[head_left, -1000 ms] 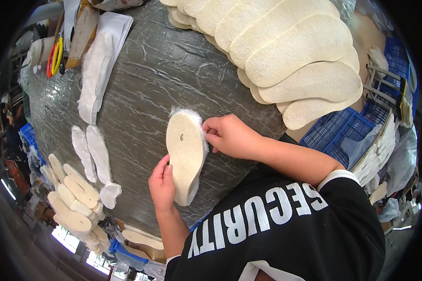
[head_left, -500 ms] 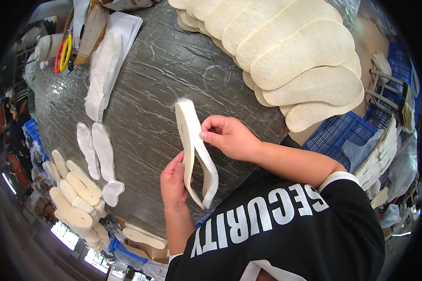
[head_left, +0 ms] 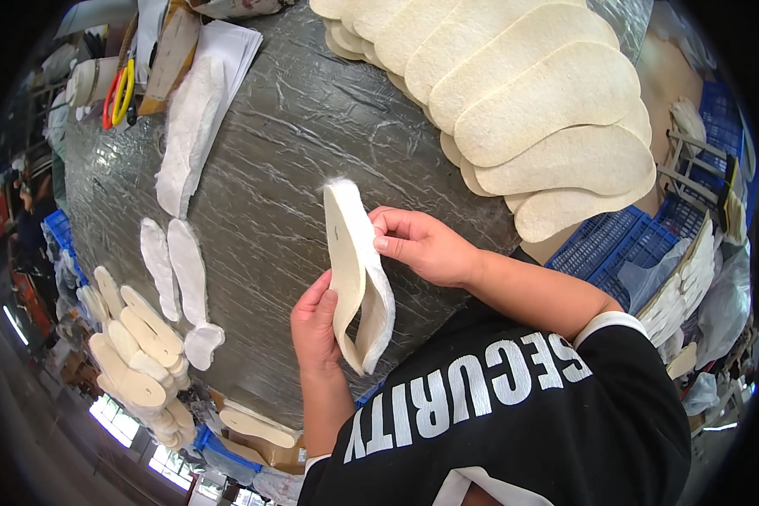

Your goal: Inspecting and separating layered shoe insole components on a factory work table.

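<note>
At the middle of the frame a cream insole with a fluffy white fleece layer (head_left: 356, 278) is held up on edge above the grey wrinkled table (head_left: 287, 143), the fleece peeling away from the stiff board along its right side. The left hand (head_left: 314, 325) is closed around the lower part of it, thumb on the board face, while the right hand (head_left: 420, 244) pinches the fleece edge near the top between fingers and thumb. Left of centre two white fleece cut-outs (head_left: 174, 270) lie flat on the table, and beyond them, at the lower left edge, a stack of cream insoles (head_left: 131, 354) fans out. A long strip of fleece (head_left: 190, 135) rests on white paper toward the upper left, close to red and yellow scissors (head_left: 118, 93). Across the upper right a large overlapping pile of big cream insoles (head_left: 531, 101) covers the table corner. At the right edge blue plastic crates (head_left: 641, 244) sit below the table; what is in them I cannot make out.
</note>
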The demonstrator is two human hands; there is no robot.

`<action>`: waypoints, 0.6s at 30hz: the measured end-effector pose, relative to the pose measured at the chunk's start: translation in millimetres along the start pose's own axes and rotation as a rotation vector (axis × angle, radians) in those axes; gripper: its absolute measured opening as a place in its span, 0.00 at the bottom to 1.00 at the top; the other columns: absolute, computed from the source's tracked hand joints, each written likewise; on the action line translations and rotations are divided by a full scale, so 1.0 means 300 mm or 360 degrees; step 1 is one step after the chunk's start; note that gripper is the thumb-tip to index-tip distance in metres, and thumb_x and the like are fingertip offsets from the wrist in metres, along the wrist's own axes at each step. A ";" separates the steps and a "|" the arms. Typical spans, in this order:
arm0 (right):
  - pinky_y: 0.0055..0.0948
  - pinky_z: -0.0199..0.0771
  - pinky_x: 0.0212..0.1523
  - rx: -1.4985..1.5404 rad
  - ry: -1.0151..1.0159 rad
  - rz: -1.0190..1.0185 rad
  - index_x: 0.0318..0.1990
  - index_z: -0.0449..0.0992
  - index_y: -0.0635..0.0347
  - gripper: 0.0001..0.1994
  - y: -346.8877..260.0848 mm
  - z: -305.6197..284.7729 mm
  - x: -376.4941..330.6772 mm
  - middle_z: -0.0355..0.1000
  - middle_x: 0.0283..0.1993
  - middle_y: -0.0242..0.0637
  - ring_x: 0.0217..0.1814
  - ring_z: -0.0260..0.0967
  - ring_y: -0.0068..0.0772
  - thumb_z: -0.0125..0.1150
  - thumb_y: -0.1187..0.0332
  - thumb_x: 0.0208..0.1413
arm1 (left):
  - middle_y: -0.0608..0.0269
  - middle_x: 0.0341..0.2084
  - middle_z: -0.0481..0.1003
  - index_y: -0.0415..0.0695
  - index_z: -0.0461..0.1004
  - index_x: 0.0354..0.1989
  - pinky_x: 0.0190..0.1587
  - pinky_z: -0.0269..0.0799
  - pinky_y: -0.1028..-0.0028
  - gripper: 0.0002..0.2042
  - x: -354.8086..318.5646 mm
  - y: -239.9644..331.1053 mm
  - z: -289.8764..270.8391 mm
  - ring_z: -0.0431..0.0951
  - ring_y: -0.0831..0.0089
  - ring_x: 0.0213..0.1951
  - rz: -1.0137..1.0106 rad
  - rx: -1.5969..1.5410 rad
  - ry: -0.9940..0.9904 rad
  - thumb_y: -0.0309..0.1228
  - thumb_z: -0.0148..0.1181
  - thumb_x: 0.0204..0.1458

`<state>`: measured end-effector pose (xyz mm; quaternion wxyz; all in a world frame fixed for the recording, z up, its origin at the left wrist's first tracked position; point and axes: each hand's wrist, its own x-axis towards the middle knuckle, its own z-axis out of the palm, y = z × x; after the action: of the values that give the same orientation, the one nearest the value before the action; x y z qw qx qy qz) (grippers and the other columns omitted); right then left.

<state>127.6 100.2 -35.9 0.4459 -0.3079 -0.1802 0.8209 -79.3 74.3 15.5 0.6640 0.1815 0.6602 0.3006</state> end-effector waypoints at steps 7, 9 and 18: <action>0.22 0.64 0.49 0.0138 0.0013 0.0055 0.38 0.69 0.60 0.05 -0.004 0.002 -0.004 0.67 0.40 0.26 0.44 0.62 0.17 0.50 0.70 0.64 | 0.52 0.46 0.76 0.28 0.68 0.55 0.48 0.73 0.75 0.21 0.003 -0.010 0.004 0.78 0.72 0.43 0.0081 0.0018 -0.0053 0.26 0.60 0.55; 0.23 0.66 0.50 0.0232 0.0022 0.0117 0.39 0.70 0.61 0.05 -0.006 0.009 -0.007 0.68 0.40 0.27 0.44 0.63 0.17 0.50 0.70 0.64 | 0.52 0.46 0.76 0.28 0.68 0.55 0.48 0.73 0.75 0.20 0.004 -0.014 0.017 0.77 0.72 0.43 0.0113 0.0033 -0.0048 0.25 0.60 0.55; 0.31 0.67 0.54 0.0509 0.0166 0.0045 0.39 0.68 0.57 0.05 0.012 0.023 -0.011 0.68 0.42 0.29 0.46 0.65 0.21 0.50 0.68 0.65 | 0.52 0.46 0.76 0.28 0.67 0.56 0.48 0.73 0.76 0.19 0.015 -0.025 0.062 0.77 0.73 0.43 0.0243 0.0148 0.0078 0.25 0.57 0.58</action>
<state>122.2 95.1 -31.8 0.4862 -0.2776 -0.0194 0.8283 -59.9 74.3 8.4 0.6135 0.2547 0.6738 0.3238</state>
